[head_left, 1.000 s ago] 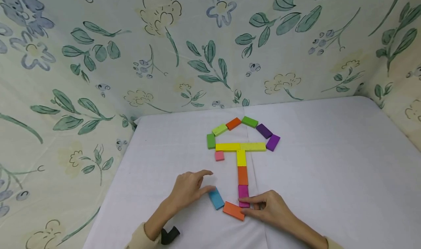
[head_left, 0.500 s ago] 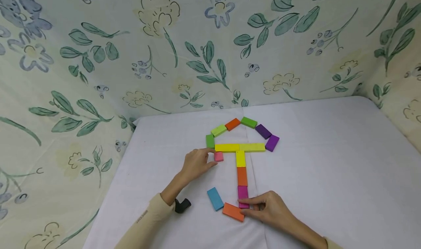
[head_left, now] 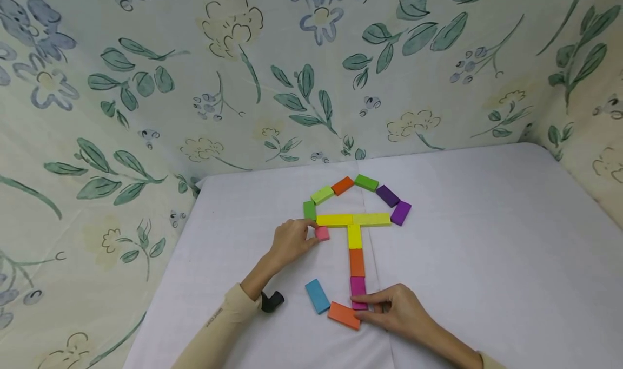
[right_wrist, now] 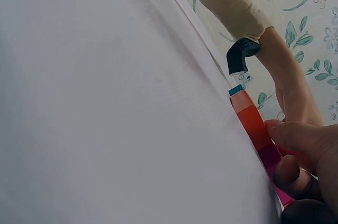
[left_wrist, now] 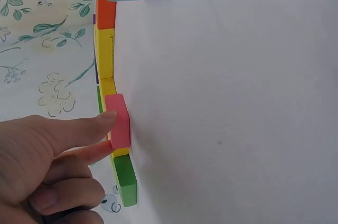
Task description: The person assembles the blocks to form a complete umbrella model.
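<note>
In the head view, my left hand (head_left: pixel 292 243) pinches a small pink block (head_left: pixel 322 233) between thumb and forefinger, under the left end of a yellow bar of blocks (head_left: pixel 334 221). The left wrist view shows the thumb on the pink block's (left_wrist: pixel 119 121) face. My right hand (head_left: pixel 401 309) has its thumb at the right end of an orange block (head_left: pixel 343 316). Its forefinger lies over the lower part of a magenta block (head_left: pixel 358 286). A blue block (head_left: pixel 317 296) sits by the orange block's left end.
An arc of blocks, including a dark purple block (head_left: pixel 388 196), curves above the yellow bar. A yellow block (head_left: pixel 355 236) and an orange-red block (head_left: pixel 357 263) form a column down to the magenta one. White cloth (head_left: pixel 467 239) covers the table; a floral cloth (head_left: pixel 311 87) hangs behind.
My left hand has moved from beside the blue block up to the pink block and now pinches it. My right hand has stayed at the orange and magenta blocks.
</note>
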Demonstrator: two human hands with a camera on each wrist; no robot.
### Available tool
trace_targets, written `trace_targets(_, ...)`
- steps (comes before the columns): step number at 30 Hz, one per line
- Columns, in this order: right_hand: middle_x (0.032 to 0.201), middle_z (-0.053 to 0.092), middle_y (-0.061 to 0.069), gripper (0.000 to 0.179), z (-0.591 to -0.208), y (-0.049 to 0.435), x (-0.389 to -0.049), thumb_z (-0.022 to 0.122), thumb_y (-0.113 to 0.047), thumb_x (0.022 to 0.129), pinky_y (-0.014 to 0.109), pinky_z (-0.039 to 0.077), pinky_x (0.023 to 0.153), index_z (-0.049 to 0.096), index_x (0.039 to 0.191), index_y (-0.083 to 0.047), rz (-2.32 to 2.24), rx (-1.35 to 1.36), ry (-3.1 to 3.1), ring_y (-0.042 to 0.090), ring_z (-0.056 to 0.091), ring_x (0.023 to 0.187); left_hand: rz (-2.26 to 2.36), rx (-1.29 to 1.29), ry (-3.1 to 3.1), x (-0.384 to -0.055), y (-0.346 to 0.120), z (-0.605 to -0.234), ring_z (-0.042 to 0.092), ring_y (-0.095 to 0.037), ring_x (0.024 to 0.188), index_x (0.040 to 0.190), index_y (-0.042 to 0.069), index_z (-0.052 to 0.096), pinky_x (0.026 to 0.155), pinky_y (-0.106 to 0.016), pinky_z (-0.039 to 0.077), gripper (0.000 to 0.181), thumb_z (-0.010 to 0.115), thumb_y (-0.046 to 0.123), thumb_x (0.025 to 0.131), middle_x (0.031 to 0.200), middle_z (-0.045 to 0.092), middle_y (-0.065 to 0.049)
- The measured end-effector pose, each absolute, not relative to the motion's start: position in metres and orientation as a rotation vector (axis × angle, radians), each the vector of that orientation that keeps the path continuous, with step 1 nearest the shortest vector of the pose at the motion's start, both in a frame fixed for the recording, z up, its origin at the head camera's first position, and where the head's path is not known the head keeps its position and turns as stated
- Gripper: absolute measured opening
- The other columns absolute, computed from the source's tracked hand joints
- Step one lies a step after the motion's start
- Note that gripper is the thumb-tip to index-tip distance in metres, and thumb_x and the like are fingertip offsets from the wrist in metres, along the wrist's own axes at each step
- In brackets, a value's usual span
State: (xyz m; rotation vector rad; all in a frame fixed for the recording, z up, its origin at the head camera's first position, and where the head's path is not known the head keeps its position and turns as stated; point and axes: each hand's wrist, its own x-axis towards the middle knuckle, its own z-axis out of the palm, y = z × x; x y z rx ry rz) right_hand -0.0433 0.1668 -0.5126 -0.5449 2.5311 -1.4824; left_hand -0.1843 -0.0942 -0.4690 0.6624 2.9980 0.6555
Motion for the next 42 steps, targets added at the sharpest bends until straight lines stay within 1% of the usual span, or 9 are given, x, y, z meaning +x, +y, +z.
trace_targets(5, 0.055, 0.05, -0.018, 0.029, -0.513, 0.167, -0.044, 0.088, -0.038, 0.082, 0.015, 0.033, 0.046, 0.084, 0.105, -0.021, -1.478, -0.554, 2.534, -0.006, 0.044, 0.051, 0.663, 0.598, 2.969, -0.184, -0.095, -0.469, 0.036, -0.01, 0.052, 0.115, 0.006, 0.077, 0.05, -0.021, 0.024, 0.029, 0.082, 0.019, 0.089, 0.059, 0.041, 0.004)
trace_targets(11, 0.055, 0.049, -0.018, 0.03, -0.512, 0.167, -0.043, 0.088, -0.039, 0.082, 0.015, 0.033, 0.046, 0.084, 0.106, -0.021, -1.464, -0.544, 2.533, -0.006, 0.044, 0.051, 0.68, 0.587, 2.943, -0.185, -0.093, -0.469, 0.035, -0.011, 0.053, 0.116, 0.006, 0.078, 0.054, -0.022, 0.025, 0.033, 0.083, 0.025, 0.089, 0.058, 0.038, 0.004)
trace_targets(16, 0.055, 0.049, -0.018, 0.031, -0.513, 0.167, -0.044, 0.087, -0.04, 0.082, 0.015, 0.033, 0.046, 0.084, 0.107, -0.022, -1.456, -0.539, 2.525, -0.005, 0.044, 0.051, 0.706, 0.585, 2.956, -0.181, -0.099, -0.469, 0.035, -0.01, 0.054, 0.11, 0.006, 0.079, 0.055, -0.021, 0.024, 0.031, 0.083, 0.029, 0.089, 0.057, 0.036, 0.005)
trace_targets(25, 0.055, 0.049, -0.018, 0.03, -0.514, 0.166, -0.043, 0.088, -0.039, 0.082, 0.015, 0.033, 0.046, 0.084, 0.107, -0.022, -1.476, -0.552, 2.525, -0.006, 0.044, 0.051, 0.855, 0.55, 2.91, -0.154, -0.131, -0.463, 0.031, -0.006, 0.053, 0.104, 0.009, 0.08, 0.055, -0.02, 0.021, 0.026, 0.085, 0.027, 0.086, 0.057, 0.033, 0.008)
trace_targets(32, 0.056, 0.049, -0.018, 0.03, -0.514, 0.166, -0.043, 0.087, -0.039, 0.083, 0.015, 0.033, 0.046, 0.084, 0.108, -0.023, -1.477, -0.574, 2.54, -0.006, 0.044, 0.052, 0.887, 0.565, 2.865, -0.127, -0.144, -0.465, 0.029, -0.001, 0.052, 0.102, 0.012, 0.08, 0.054, -0.019, 0.022, 0.022, 0.086, 0.027, 0.086, 0.056, 0.031, 0.011)
trace_targets(42, 0.056, 0.047, -0.018, 0.031, -0.511, 0.165, -0.043, 0.087, -0.039, 0.083, 0.015, 0.033, 0.047, 0.084, 0.109, -0.023, -1.474, -0.562, 2.533, -0.006, 0.043, 0.052, 0.932, 0.582, 2.853, -0.116, -0.149, -0.474, 0.028, 0.001, 0.052, 0.099, 0.012, 0.079, 0.054, -0.018, 0.021, 0.018, 0.086, 0.022, 0.085, 0.056, 0.031, 0.012)
